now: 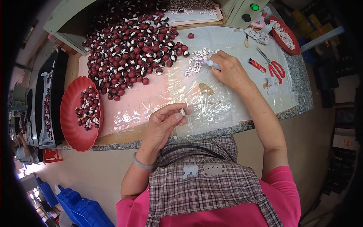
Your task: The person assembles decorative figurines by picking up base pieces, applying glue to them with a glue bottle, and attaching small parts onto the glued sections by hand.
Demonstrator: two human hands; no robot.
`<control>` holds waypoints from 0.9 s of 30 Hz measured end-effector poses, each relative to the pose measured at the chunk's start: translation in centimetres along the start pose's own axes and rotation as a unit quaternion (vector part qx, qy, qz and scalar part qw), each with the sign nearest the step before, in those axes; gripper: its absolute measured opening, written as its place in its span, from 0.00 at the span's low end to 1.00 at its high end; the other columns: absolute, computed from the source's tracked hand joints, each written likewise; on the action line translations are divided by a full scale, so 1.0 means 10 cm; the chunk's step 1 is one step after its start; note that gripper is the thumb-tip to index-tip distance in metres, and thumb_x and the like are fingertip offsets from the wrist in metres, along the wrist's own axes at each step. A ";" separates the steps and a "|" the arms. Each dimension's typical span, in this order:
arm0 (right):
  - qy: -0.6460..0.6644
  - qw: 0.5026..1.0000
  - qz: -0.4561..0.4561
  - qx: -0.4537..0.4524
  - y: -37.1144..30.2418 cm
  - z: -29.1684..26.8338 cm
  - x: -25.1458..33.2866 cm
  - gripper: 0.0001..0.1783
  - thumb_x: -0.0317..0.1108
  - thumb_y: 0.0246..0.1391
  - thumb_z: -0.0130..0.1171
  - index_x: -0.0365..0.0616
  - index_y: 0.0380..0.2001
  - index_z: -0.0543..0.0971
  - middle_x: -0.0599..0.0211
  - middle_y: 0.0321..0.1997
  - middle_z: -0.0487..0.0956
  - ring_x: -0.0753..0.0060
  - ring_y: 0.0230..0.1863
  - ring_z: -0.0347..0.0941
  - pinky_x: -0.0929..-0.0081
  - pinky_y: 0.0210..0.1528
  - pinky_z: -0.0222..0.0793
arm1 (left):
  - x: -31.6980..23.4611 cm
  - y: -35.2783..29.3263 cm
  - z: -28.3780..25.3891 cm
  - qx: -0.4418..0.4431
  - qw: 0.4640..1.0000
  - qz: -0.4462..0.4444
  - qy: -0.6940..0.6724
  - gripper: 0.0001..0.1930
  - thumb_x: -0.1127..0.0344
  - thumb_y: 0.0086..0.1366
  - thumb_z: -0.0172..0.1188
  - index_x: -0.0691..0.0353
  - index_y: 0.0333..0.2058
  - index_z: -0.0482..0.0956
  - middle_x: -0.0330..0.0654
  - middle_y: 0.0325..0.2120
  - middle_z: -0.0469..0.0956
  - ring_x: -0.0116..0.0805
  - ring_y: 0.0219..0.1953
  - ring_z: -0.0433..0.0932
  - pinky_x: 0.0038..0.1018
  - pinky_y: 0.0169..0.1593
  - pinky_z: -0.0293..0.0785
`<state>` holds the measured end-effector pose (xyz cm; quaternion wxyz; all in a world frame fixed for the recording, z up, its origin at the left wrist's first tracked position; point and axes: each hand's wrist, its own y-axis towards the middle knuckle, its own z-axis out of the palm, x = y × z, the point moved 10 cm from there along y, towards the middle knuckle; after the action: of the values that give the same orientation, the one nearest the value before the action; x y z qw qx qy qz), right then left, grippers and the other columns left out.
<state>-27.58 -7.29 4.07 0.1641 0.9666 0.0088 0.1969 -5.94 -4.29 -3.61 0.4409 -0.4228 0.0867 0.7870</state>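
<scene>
Near the front edge of the table, my left hand [163, 123] pinches a small rounded piece [182, 112], whitish with a dark side, between thumb and fingers. Further forward and to the right, my right hand [231, 72] is closed around a small pale squeeze bottle [214, 64] with a purplish nozzle. That nozzle points left, over a loose scatter of tiny white pieces with dark specks [193, 69]. Whether the tip touches them I cannot tell. Left of them lies a large heap of small dark-red balls [132, 56] with black and white parts. One ball [190, 36] lies apart.
A red scalloped dish [70, 121] with more balls stands at the left. At the right are red-handled scissors [278, 70], a red tube-like object [257, 65], crumpled tissue [272, 85] and a red dish [294, 49] of white pieces. Clear plastic covers the tabletop [215, 109].
</scene>
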 end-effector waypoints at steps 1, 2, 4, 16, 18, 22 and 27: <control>-0.004 1.000 -0.004 -0.007 -0.01 -0.02 0.01 0.13 0.25 0.42 0.59 0.37 0.35 0.77 0.52 0.38 0.77 0.46 0.36 0.74 0.63 0.40 0.72 | -0.01 0.00 0.01 -0.002 1.000 0.001 0.001 0.16 0.73 0.64 0.56 0.67 0.51 0.74 0.45 0.41 0.78 0.26 0.36 0.77 0.21 0.44 0.74; -0.008 1.000 -0.007 -0.014 -0.01 -0.03 0.02 0.13 0.25 0.42 0.59 0.37 0.35 0.78 0.52 0.36 0.77 0.46 0.36 0.74 0.65 0.40 0.72 | -0.02 0.00 0.03 -0.005 1.000 0.004 -0.002 0.15 0.74 0.64 0.56 0.67 0.50 0.74 0.45 0.41 0.78 0.27 0.36 0.77 0.21 0.44 0.74; 0.026 0.999 -0.015 -0.024 -0.04 -0.10 0.04 0.11 0.25 0.43 0.60 0.37 0.34 0.78 0.54 0.34 0.78 0.52 0.33 0.75 0.69 0.36 0.72 | -0.04 0.00 0.03 -0.011 1.000 0.008 -0.004 0.15 0.74 0.64 0.56 0.67 0.50 0.74 0.45 0.41 0.78 0.27 0.37 0.77 0.21 0.43 0.74; 0.551 0.796 0.239 0.077 -0.78 0.26 0.70 0.07 0.24 0.51 0.61 0.36 0.35 0.79 0.68 0.30 0.79 0.82 0.25 0.75 0.84 0.27 0.72 | -0.09 -0.02 0.07 -0.053 0.993 0.057 0.084 0.15 0.75 0.63 0.57 0.69 0.49 0.74 0.43 0.37 0.80 0.27 0.36 0.78 0.21 0.43 0.75; 0.530 0.814 0.226 0.065 -0.81 0.26 0.73 0.06 0.24 0.51 0.61 0.36 0.34 0.79 0.67 0.30 0.79 0.82 0.26 0.76 0.84 0.28 0.73 | -0.10 -0.03 0.09 -0.043 0.991 0.071 0.102 0.15 0.75 0.63 0.57 0.69 0.49 0.74 0.42 0.37 0.80 0.26 0.36 0.78 0.21 0.42 0.75; 0.534 0.799 0.269 0.069 -0.89 0.30 0.73 0.06 0.25 0.51 0.62 0.36 0.33 0.80 0.67 0.27 0.80 0.81 0.25 0.77 0.84 0.28 0.73 | -0.08 -0.04 0.09 -0.045 0.990 0.067 0.115 0.14 0.75 0.63 0.57 0.69 0.49 0.74 0.42 0.38 0.79 0.26 0.37 0.77 0.21 0.42 0.75; 0.485 0.835 0.251 0.069 -0.91 0.28 0.76 0.06 0.26 0.50 0.63 0.37 0.33 0.80 0.66 0.27 0.80 0.81 0.25 0.77 0.83 0.27 0.73 | -0.12 -0.06 0.15 -0.047 0.982 0.089 0.158 0.14 0.77 0.62 0.58 0.69 0.47 0.75 0.43 0.39 0.77 0.26 0.37 0.77 0.21 0.43 0.75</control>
<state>-19.08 1.08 1.52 0.0163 0.7249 -0.1416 0.6740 -6.08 -3.89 -1.65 0.3296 -0.5530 0.1551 0.7494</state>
